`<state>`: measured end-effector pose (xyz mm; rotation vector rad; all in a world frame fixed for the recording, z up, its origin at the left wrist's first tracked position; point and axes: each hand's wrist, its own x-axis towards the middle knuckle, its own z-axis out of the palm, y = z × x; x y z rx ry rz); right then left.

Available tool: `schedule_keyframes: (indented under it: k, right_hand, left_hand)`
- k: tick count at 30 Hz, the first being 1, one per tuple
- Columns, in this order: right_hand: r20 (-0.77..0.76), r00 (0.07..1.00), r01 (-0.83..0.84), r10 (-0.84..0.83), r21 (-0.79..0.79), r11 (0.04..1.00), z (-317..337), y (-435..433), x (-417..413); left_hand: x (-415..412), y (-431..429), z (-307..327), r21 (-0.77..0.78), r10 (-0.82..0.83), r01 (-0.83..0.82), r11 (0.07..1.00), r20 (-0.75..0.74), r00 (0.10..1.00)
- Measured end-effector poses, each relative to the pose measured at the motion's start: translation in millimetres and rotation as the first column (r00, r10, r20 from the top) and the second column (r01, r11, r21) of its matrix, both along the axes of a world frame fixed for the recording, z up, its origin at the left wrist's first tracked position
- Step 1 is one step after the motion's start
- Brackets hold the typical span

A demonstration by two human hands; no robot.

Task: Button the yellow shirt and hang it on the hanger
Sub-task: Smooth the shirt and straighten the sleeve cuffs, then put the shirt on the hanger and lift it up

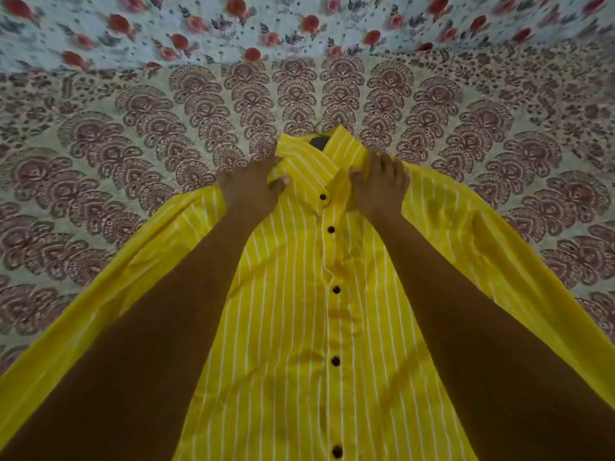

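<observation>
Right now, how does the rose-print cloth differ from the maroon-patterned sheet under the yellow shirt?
The rose-print cloth is pale with scattered red roses; the maroon-patterned sheet has rows of fan-shaped motifs on cream. The rose-print cloth lies at the far edge; the maroon-patterned sheet lies directly under the yellow shirt. Both are printed fabrics.

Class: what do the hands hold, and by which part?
The shirt, up by its collar: the left hand pinches the left side, the right hand grips the right side.
</observation>
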<state>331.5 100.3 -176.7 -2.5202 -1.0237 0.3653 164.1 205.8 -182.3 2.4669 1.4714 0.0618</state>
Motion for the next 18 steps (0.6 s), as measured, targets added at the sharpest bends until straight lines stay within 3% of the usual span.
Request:
schedule_keyframes:
  k: [3, 7, 12, 15, 18]
  right_hand:
    - [0.007, 1.000, 0.023, -0.023, 0.044, 0.999, -5, -2, -2]
    - [-0.034, 0.999, 0.004, -0.003, 0.048, 0.999, -4, -6, -2]
    - [-0.184, 0.983, -0.022, 0.018, -0.023, 0.999, 21, -15, 1]
    - [-0.193, 0.981, 0.005, -0.011, -0.030, 1.000, 44, -40, -3]
    - [-0.212, 0.977, 0.012, -0.023, -0.056, 0.998, 63, -72, -17]
  left_hand:
    - [1, -1, -1, 0.028, 0.015, -0.016, 0.999, 0.037, 0.999]
    - [-2, 2, 3, -0.079, 0.057, -0.049, 0.996, 0.111, 0.992]
    - [-3, -12, 19, -0.137, 0.114, -0.091, 0.986, 0.171, 0.979]
    - [-19, -43, 29, -0.095, 0.091, -0.062, 0.994, 0.342, 0.935]
    - [-49, -86, 34, -0.155, 0.063, 0.020, 0.988, 0.511, 0.857]
